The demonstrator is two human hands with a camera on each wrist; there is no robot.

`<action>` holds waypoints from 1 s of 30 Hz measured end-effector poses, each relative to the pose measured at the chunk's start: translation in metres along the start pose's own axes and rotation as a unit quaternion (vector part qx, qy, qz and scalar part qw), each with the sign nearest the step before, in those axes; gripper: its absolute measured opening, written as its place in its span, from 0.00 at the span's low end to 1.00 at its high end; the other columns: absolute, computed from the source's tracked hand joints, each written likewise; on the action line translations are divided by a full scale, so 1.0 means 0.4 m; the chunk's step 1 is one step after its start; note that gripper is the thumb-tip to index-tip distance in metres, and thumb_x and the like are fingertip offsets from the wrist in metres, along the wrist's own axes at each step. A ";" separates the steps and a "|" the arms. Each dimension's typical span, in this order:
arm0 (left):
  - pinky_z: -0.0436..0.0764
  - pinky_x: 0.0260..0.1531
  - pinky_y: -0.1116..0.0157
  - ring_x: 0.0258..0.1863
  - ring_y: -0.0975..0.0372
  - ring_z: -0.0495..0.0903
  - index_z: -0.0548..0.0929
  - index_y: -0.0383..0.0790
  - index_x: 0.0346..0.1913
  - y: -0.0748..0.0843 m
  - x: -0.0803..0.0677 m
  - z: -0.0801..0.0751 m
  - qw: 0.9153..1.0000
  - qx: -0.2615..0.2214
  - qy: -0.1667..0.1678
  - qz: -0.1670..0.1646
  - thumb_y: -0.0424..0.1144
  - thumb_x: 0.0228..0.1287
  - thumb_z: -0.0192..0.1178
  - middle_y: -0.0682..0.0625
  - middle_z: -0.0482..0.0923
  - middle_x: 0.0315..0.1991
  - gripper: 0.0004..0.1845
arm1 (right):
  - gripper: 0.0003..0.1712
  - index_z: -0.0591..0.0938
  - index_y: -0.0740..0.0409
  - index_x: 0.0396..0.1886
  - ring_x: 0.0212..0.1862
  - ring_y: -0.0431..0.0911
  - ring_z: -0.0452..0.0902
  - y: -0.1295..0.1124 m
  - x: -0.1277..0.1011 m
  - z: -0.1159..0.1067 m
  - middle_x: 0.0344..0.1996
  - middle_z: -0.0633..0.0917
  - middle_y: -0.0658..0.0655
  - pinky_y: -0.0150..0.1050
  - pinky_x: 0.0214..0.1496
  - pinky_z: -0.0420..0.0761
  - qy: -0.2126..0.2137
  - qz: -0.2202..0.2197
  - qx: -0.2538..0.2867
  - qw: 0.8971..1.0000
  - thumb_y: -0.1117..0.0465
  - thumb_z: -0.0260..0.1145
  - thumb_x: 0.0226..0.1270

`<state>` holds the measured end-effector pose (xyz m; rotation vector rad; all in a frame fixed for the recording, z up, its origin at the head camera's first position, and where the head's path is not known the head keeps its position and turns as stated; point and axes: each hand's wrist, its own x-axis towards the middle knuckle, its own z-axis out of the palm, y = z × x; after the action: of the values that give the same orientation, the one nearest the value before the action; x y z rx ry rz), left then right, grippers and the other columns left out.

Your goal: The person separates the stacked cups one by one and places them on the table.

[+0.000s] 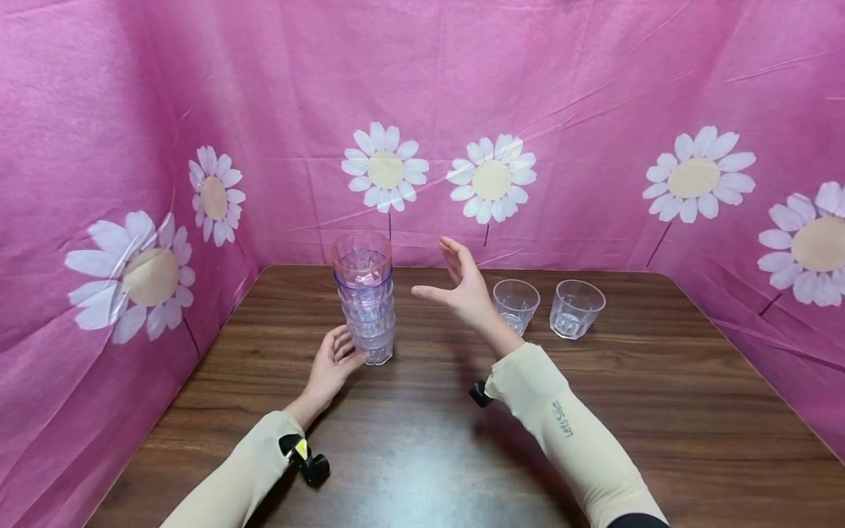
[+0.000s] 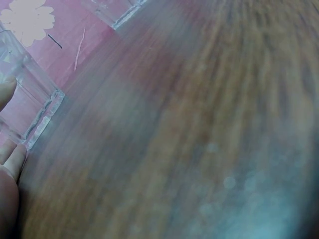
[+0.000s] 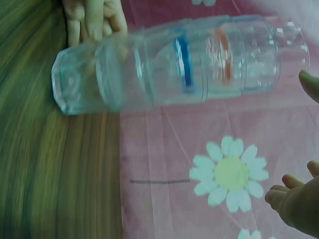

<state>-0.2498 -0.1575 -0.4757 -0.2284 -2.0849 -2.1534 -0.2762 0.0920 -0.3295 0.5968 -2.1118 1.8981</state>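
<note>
A stack of several clear plastic cups (image 1: 365, 308) stands upright on the brown wooden table (image 1: 422, 440), left of centre. My left hand (image 1: 333, 363) holds the bottom cup of the stack, with fingers and thumb on either side of it. The left wrist view shows the stack's base (image 2: 30, 99) between my thumb and fingertips (image 2: 12, 164). My right hand (image 1: 458, 282) hovers open to the right of the stack's top, fingers spread, holding nothing. In the right wrist view the stack (image 3: 169, 62) is apart from my right fingertips (image 3: 294, 199), and the left hand's fingers (image 3: 94, 20) lie behind its base.
Two single clear cups (image 1: 516, 304) (image 1: 576, 308) stand upright at the back right of the table. Pink cloth with white daisies (image 1: 491, 180) walls the table on the left, back and right. Bare wood lies in front of the hands.
</note>
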 end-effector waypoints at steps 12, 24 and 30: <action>0.78 0.55 0.71 0.64 0.44 0.69 0.59 0.22 0.67 0.004 0.001 0.001 1.000 -0.009 0.001 0.005 0.14 0.58 0.59 0.27 0.66 0.65 0.34 | 0.54 0.58 0.66 0.74 0.73 0.52 0.60 -0.051 0.023 0.092 0.71 0.65 0.66 0.35 0.73 0.64 -0.032 -0.019 0.070 0.997 0.78 0.76 0.48; 0.78 0.55 0.71 0.64 0.43 0.69 0.58 0.21 0.66 0.000 0.002 0.001 1.000 -0.005 0.001 0.006 0.14 0.58 0.59 0.26 0.66 0.65 0.34 | 0.53 0.58 0.66 0.75 0.72 0.51 0.63 -0.077 0.051 0.151 0.69 0.68 0.65 0.34 0.72 0.64 -0.050 -0.010 0.092 0.994 0.75 0.75 0.52; 0.77 0.56 0.70 0.62 0.49 0.72 0.59 0.21 0.67 -0.001 -0.002 -0.002 1.000 -0.006 0.002 0.015 0.14 0.58 0.60 0.26 0.66 0.64 0.34 | 0.53 0.60 0.63 0.75 0.72 0.48 0.61 -0.074 0.054 0.163 0.71 0.68 0.63 0.34 0.73 0.61 -0.062 0.004 0.059 0.996 0.71 0.78 0.51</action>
<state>-0.2492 -0.1582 -0.4764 -0.2543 -2.0530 -2.1483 -0.2761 0.0226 -0.3021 0.7490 -2.0877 2.0525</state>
